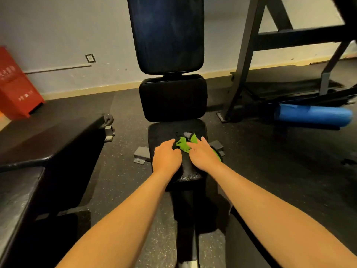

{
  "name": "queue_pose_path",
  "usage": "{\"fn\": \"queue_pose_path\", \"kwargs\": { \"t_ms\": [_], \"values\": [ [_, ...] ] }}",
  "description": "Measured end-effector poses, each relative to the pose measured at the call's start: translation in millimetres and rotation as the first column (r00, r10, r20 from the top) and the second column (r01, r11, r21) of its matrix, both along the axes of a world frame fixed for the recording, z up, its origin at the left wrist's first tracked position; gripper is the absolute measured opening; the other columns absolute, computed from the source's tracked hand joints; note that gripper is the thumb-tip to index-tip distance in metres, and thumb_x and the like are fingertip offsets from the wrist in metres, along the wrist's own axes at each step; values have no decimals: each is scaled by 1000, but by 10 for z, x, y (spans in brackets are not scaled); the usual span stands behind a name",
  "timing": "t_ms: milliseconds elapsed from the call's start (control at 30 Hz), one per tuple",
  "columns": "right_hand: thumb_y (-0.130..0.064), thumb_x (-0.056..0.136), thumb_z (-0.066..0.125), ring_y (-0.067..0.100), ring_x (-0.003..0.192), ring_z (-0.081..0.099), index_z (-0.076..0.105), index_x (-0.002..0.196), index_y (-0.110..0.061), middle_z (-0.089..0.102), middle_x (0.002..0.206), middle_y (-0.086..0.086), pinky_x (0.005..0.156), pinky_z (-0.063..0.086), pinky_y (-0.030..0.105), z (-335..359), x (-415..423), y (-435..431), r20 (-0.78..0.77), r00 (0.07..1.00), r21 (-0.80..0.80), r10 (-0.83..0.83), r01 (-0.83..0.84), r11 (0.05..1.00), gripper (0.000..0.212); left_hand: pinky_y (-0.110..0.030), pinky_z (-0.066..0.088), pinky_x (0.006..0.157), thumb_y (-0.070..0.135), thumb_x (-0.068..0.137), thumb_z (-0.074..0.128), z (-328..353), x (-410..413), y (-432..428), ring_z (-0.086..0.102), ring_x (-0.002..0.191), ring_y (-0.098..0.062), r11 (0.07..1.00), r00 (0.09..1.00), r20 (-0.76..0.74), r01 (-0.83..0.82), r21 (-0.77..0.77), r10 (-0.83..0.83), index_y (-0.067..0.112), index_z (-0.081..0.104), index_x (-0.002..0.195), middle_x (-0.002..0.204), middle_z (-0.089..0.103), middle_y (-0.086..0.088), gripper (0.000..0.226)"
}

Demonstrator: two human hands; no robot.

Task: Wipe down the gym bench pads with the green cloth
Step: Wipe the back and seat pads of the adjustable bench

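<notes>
The green cloth (183,145) is seen bunched on the seat pad (164,132), the nearest of three black pads on the gym bench. It lies toward the pad's right half, and a further strip of green shows at the pad's right edge, under the right hand (203,156).

The right hand is laid over the cloth with its fingers fairly straight and spread, pressing down rather than clasping. The left hand (167,156) is set just beside it on the same pad, with its fingers bent and their tips touching the cloth's left edge. Whether the cloth is actually pinched there cannot be told.

Beyond the seat pad, a middle pad (172,97) is tilted upward, and above it the long back pad (166,33) is raised nearly upright.

A second black bench (48,136) is seen to the left, with a red box (17,88) against the wall behind it. To the right, a dark steel frame (249,55) stands on the rubber floor (270,161), with a blue foam roller (313,115) near its base.
</notes>
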State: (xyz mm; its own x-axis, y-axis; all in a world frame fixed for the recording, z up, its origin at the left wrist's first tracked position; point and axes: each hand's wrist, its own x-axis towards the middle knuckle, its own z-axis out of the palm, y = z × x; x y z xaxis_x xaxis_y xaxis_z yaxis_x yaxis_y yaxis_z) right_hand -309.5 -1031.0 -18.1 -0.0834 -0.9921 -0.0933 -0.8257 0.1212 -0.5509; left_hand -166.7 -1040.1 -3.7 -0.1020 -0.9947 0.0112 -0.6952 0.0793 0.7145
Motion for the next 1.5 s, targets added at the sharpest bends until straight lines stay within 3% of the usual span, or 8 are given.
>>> {"fn": "queue_pose_path", "kwargs": {
  "t_ms": [200, 367, 733, 1000, 1133, 1267, 1367, 1500],
  "values": [
    [-18, 98, 29, 30, 151, 2, 26, 154, -27, 9, 165, 3, 120, 14, 49, -49, -304, -718, 0, 993, 90, -121, 121, 989, 57, -45, 26, 108, 40, 98, 43, 14, -189, -366, 24, 141, -32, 995, 915, 390, 92, 35, -99, 35, 32, 154, 162, 27, 4, 57],
    [-23, 99, 31, 32, 147, 18, 22, 155, -31, 17, 161, 10, 117, 23, 49, -70, -569, -1085, 250, 918, 105, -309, 291, 951, 57, -51, 18, 112, 51, 94, 43, 1, -368, -715, 17, 143, -28, 992, 907, 405, 80, 101, -115, 42, 30, 153, 164, 19, 10, 61],
    [-18, 103, 31, 39, 123, 48, 46, 137, -11, 49, 139, 19, 100, 40, 42, 39, -620, -1323, 261, 873, 108, -411, 397, 912, 38, -46, 14, 112, 52, 92, 46, -89, -398, -764, 17, 141, -25, 998, 945, 322, 51, 27, -57, 43, 37, 149, 162, 23, 13, 58],
    [-18, 99, 46, 26, 147, 23, 44, 144, -16, 31, 154, 8, 109, 36, 42, 103, -252, -742, -41, 964, -89, -264, 260, 962, 45, -44, 25, 111, 38, 94, 55, -59, -310, -762, 35, 138, -25, 997, 985, 157, 79, -7, -76, 40, 37, 150, 151, 45, 7, 59],
    [-9, 94, 48, 27, 136, 41, 64, 129, -22, 42, 149, 7, 107, 38, 37, 187, -75, -795, 132, 991, -74, -1, 10, 997, 41, -17, 36, 95, 17, 99, 55, -2, -177, -727, 53, 113, -9, 990, 974, -183, 121, -69, -132, 22, 39, 151, 144, 49, 1, 55],
    [-13, 94, 57, 16, 105, 57, 57, 117, -28, 39, 130, 2, 78, 52, 20, 283, 292, -918, 487, 873, -126, -25, 99, 987, 27, -20, 25, 110, 15, 104, 45, 54, 62, -789, 33, 143, -15, 996, 943, -326, 37, -79, -61, 19, 42, 149, 153, 38, -1, 46],
    [-21, 93, 57, 16, 99, 60, 47, 115, -32, 55, 116, 3, 83, 55, 36, 307, 539, -994, 644, 764, -68, -24, 88, 994, 26, -17, 16, 109, 26, 105, 45, 42, 288, -921, 19, 150, -12, 998, 936, -351, -31, -49, 12, 19, 39, 152, 162, 23, 2, 48],
    [-9, 92, 47, 14, 112, 57, 61, 124, -24, 63, 123, -2, 87, 49, 25, 276, 579, -1079, 276, 958, -219, 77, -15, 976, 38, -22, 16, 111, 34, 102, 51, -188, 433, -1113, 13, 152, -15, 999, 979, -201, 27, -29, -32, 18, 29, 156, 166, 11, -2, 60]
  ]
}}
